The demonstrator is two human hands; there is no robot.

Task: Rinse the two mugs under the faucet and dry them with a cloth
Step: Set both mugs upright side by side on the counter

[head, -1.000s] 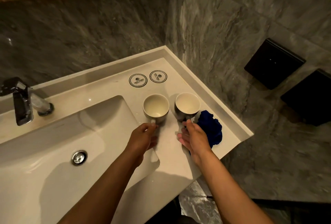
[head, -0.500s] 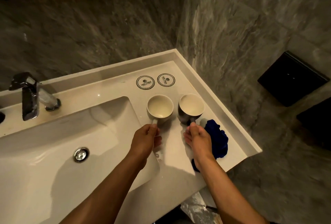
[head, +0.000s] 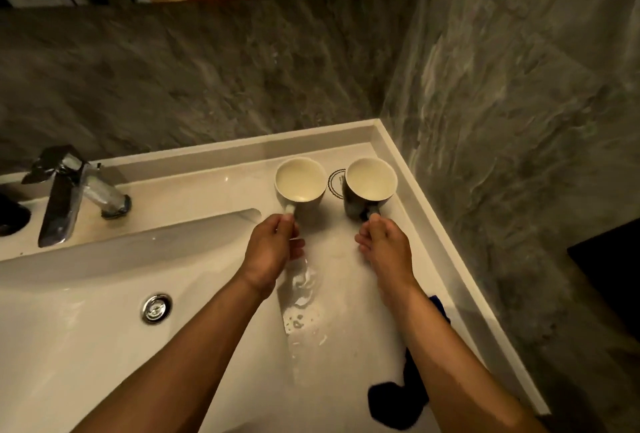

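From the head camera, the dark blue cloth (head: 394,401) is mostly hidden under the right arm, and the round black-ringed sticker (head: 335,182) peeks out between the two mugs. The left hand (head: 270,254) pinches the handle of the white round mug (head: 300,186), and the right hand (head: 388,249) pinches the handle of the dark mug with a white inside (head: 369,186). Both mugs stand upright at the back corner of the white stone counter (head: 346,294), right of the shiny metal faucet (head: 69,190).

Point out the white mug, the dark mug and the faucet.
white mug (head: 300,179): head view, on its pale inside wall.
dark mug (head: 352,205): head view, on its dark outer side below the rim.
faucet (head: 59,204): head view, on the chrome spout.
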